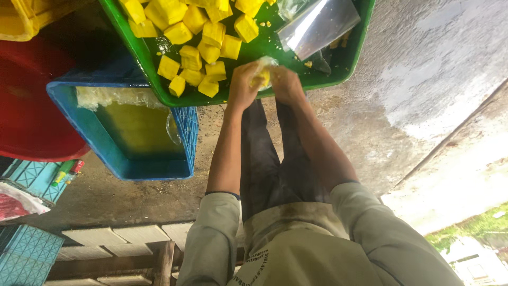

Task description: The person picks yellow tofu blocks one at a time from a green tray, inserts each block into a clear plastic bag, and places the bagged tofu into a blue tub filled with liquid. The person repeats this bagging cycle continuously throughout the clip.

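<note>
So the thing in play here is a yellow block (261, 79), kind of a soft-looking cube wrapped partly in thin clear plastic, and it sits right at the near rim of the green tray (138, 50), squeezed between both hands. The left hand (244, 85) has its fingers clenched around the block's left side, and the right hand (284, 85) is curled onto the other side, so both are grasping the same piece. Hard to tell exactly how much of the block is covered since the fingers hide most of it.

Inside the green tray there's a whole pile of yellow cubes (198, 32) like it, loosely heaped, with little crumbs scattered on the tray floor. A shiny metal sheet (317, 24) lies tilted in the tray just past the hands.

Beside the tray, partly under its edge, is a blue crate (114, 159) with yellowish liquid and some crumpled clear plastic along one wall. Next to that is a big red tub (32, 116), and a yellow container (21, 21) pokes into the corner of the shot. The view looks upside down, with the person's dark trousers (267, 164) and pale sleeves (211, 238) filling the middle. Everything stands on a rough concrete floor (423, 79). A teal crate (26, 254) sits off at the edge.
</note>
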{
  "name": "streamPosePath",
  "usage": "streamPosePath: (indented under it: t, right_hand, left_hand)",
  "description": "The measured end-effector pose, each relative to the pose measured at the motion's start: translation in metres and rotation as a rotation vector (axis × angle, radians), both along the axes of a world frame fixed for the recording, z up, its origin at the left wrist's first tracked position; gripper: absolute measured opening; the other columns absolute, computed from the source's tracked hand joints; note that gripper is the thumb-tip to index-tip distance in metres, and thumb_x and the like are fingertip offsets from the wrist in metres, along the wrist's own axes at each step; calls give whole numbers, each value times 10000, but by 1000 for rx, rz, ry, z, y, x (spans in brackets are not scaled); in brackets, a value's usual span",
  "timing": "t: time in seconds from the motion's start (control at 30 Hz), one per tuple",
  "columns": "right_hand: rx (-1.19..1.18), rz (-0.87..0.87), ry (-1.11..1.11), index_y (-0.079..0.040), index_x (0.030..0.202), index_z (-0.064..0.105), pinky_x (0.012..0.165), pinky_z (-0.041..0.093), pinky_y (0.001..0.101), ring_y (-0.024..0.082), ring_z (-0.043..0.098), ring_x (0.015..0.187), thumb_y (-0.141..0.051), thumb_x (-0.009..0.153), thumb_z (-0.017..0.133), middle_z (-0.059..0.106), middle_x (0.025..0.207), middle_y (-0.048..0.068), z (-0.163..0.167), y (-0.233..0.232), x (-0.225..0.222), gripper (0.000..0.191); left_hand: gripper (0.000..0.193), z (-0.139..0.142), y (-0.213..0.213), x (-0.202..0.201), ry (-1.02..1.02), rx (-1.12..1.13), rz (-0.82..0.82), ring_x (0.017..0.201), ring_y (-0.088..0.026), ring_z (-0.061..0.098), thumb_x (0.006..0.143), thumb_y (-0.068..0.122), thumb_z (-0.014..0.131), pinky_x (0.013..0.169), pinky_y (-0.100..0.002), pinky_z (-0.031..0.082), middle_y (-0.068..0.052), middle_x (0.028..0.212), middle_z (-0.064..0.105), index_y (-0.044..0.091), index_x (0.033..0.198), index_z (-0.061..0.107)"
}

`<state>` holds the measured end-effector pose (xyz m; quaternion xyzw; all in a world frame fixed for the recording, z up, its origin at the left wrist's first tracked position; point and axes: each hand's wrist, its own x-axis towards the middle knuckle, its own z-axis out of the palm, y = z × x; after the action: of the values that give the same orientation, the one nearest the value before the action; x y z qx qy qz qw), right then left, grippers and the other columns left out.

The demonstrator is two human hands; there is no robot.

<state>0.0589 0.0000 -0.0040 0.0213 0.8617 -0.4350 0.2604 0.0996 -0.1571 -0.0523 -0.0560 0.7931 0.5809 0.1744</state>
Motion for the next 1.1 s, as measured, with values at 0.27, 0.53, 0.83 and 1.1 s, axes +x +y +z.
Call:
streamPosePath:
  t: [0.27, 0.53, 0.83, 1.1]
  right_hand:
    - [-4, -246, 154, -31, 1262, 487, 874, 555, 434, 400, 671, 1035, -304, 845, 852, 659, 1115, 160, -6, -62, -91, 618]
    - [-811, -342, -780, 56, 1326, 589, 966, 591, 319, 176, 678, 1105, -228, 1037, 579, 672, 1204, 93, 12, 58, -26, 405]
    - [-265, -241, -178, 13, 1353, 522, 878, 523, 364, 250, 594, 1009, -207, 1098, 553, 614, 1143, 172, -11, 28, 24, 339]
    - [9, -374, -164, -66, 1146, 719, 876, 591, 356, 208, 738, 952, -158, 949, 745, 740, 1066, 109, -14, 22, 11, 219]
  left_hand:
    - [383, 3, 10, 4, 54, -227, 20, 1155, -324, 609, 805, 43, 780, 1037, -445, 457, -95, 1191, 686, 75, 1173, 681]
    - [400, -2, 15, -14, 14, -292, 8, 1104, -308, 604, 774, 165, 830, 961, -411, 505, -122, 1220, 675, 83, 1139, 689]
    - [415, -7, 19, -28, -235, 40, 124, 1047, -293, 732, 928, 119, 718, 893, -382, 563, -168, 1117, 745, 79, 1332, 631]
    - [299, -2, 41, -32, -166, 123, 55, 1085, -224, 736, 988, 217, 733, 950, -343, 586, -112, 1150, 765, 104, 1263, 704]
